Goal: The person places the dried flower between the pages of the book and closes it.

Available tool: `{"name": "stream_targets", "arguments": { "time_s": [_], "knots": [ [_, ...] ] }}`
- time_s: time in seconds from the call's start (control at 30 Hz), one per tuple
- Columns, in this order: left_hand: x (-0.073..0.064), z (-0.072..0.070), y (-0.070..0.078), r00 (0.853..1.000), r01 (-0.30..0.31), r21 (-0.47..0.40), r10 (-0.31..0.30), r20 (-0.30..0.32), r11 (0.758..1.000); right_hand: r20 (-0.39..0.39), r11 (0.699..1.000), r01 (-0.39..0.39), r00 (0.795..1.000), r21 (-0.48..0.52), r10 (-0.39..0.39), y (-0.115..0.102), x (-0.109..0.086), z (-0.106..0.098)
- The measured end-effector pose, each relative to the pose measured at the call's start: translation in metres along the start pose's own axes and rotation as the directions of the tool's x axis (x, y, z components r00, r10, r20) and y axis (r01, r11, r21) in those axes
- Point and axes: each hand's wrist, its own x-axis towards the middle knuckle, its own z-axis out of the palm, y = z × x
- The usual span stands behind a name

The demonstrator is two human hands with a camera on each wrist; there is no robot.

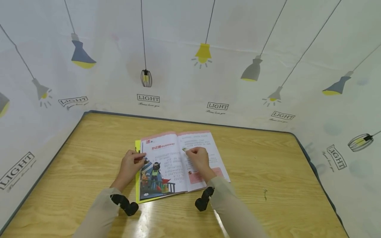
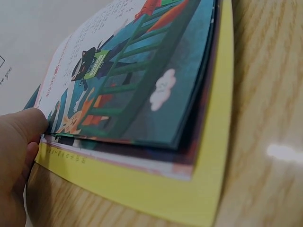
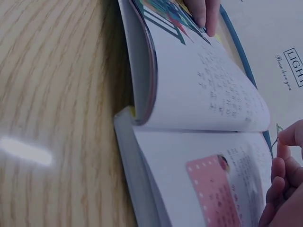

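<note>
pale sleeves overhang the table, left fingers pinching the book, right fingers a green item.

Soft, even light washes a pale printed backdrop and a wooden table in the head view, where white glare flares off the wood near the bottom of the frame and the wide lens stretches the scene toward its edges. Both wrist views run dimmer and greyer, each with a blown-out white streak on the tabletop, as dark shadow gathers beneath the raised pages of an open magazine in the left one. Fine print looks soft throughout, smeared in the purplish right wrist view.
</note>
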Motion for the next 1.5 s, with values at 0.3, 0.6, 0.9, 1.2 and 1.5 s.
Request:
{"name": "stream_targets", "arguments": {
  "time_s": [0.3, 0.6, 0.9, 1.2, 1.5],
  "knots": [
    [0.001, 0.001, -0.002, 1.0, -0.01, 0.011, 0.01, -0.009, 1.0, -0.049, 0.992, -0.051, 0.998, -0.114, 0.046, 0.008, -0.002, 0.012],
    [0.001, 0.0, -0.001, 1.0, -0.006, 0.015, 0.007, -0.016, 1.0, -0.102, 0.987, 0.012, 0.994, -0.162, -0.029, 0.01, -0.005, 0.019],
    [0.001, 0.0, -0.001, 1.0, 0.0, 0.005, 0.0, -0.013, 1.0, -0.099, 0.983, 0.031, 0.994, -0.183, -0.05, 0.009, -0.009, 0.02],
    [0.0, 0.0, 0.0, 1.0, -0.004, -0.002, 0.004, -0.012, 1.0, -0.076, 0.997, 0.003, 0.997, -0.076, -0.008, 0.013, -0.006, 0.013],
    [0.0, 0.001, 0.0, 1.0, -0.009, 0.003, 0.009, -0.01, 1.0, -0.026, 0.995, 0.046, 0.998, -0.084, -0.049, 0.033, 0.002, -0.014]
  ]
}}
